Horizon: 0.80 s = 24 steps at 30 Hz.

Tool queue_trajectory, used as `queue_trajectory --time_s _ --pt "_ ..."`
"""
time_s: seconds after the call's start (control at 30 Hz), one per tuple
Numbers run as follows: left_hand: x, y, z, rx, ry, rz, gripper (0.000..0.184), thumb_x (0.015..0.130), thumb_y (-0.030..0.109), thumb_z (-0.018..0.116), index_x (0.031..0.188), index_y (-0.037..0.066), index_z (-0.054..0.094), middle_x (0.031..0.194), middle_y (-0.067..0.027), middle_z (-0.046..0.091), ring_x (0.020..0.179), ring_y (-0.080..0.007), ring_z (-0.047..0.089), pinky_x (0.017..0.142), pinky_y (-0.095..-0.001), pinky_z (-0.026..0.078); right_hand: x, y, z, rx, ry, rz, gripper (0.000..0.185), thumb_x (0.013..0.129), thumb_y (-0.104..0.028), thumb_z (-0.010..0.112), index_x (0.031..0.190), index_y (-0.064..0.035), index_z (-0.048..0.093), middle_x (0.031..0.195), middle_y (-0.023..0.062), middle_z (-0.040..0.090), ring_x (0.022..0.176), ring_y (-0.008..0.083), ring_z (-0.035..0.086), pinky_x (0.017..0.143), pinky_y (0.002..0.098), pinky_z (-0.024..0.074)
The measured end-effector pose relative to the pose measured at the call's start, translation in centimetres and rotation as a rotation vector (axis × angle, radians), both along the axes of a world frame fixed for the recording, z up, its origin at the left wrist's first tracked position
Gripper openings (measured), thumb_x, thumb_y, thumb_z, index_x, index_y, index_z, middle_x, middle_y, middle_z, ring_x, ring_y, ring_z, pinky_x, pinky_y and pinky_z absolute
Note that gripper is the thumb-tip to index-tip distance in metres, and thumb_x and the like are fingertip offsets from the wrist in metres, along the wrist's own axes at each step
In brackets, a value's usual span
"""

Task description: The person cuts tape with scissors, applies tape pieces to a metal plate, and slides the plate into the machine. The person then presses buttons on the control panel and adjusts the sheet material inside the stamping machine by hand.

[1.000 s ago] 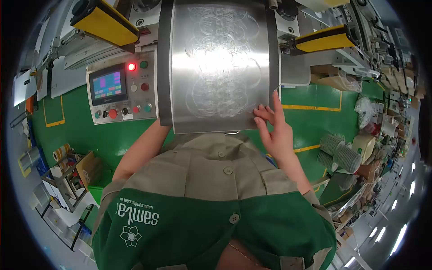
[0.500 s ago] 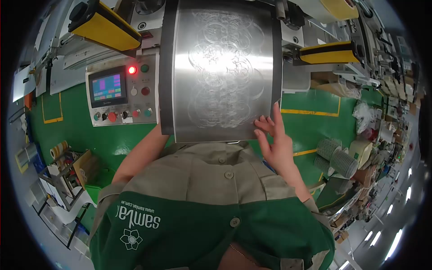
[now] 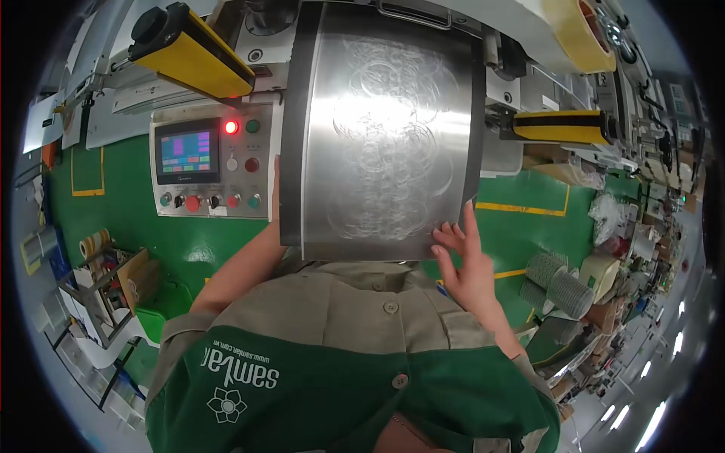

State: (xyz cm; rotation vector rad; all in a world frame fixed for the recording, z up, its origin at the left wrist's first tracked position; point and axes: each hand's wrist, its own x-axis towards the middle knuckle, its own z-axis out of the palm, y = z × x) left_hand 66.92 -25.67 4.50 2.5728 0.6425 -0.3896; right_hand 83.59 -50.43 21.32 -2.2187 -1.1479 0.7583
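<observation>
A shiny metal plate with swirled, overlapping ring-shaped scratches lies before me on a dark, wider backing sheet. My right hand is at its near right corner, fingers apart: the index finger stretches along the right edge, other fingertips touch the surface. Along the left side, only a sliver of my left hand shows beside the dark sheet; its fingers are mostly hidden, so its grip cannot be told. A metal handle crosses the far end of the plate.
Left of the plate stands a control panel with a lit screen, red light and several buttons. Yellow-and-black machine parts jut out on both sides. Grey mesh rolls sit on the green floor at right.
The plate and my right hand have come nearer my body, and the handle at the far end has come into view. A sliver of my left hand now shows. The whole view has shifted slightly.
</observation>
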Motion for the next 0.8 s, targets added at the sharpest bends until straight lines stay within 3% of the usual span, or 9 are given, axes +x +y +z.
queue_trajectory --time_s 0.23,0.37,0.8 --pt "-0.3 0.0 0.1 -0.047 0.053 0.021 0.07 0.096 0.046 0.041 0.153 0.008 0.031 0.159 -0.0161 0.025 0.149 -0.0416 0.01 0.121 -0.0556 0.006 0.1 0.1 -0.1 0.008 -0.034 0.033 0.083 0.092 -0.011 0.067 0.156 -0.0049 0.014 0.11 0.0134 0.072 0.119 0.0275 0.062 0.1 0.0347 0.0487" --pt "-4.7 1.1 -0.2 -0.084 0.073 0.032 0.07 0.096 0.046 0.041 0.153 0.008 0.031 0.159 -0.0163 0.025 0.149 -0.0417 0.01 0.121 -0.0554 0.006 -0.1 0.3 -0.1 0.012 -0.003 0.009 0.082 0.093 -0.01 0.065 0.156 -0.0044 0.013 0.109 0.0139 0.072 0.12 0.0264 0.062 0.104 0.0349 0.0464" --pt "-5.0 2.2 0.7 -0.131 0.072 0.024 0.07 0.096 0.045 0.04 0.154 0.008 0.03 0.159 -0.017 0.024 0.149 -0.0422 0.008 0.122 -0.0547 0.006 -0.4 0.4 -0.3 0.015 -0.035 -0.007 0.082 0.094 -0.01 0.064 0.156 -0.0032 0.011 0.108 0.0139 0.072 0.117 0.0275 0.063 0.104 0.0369 0.0472"
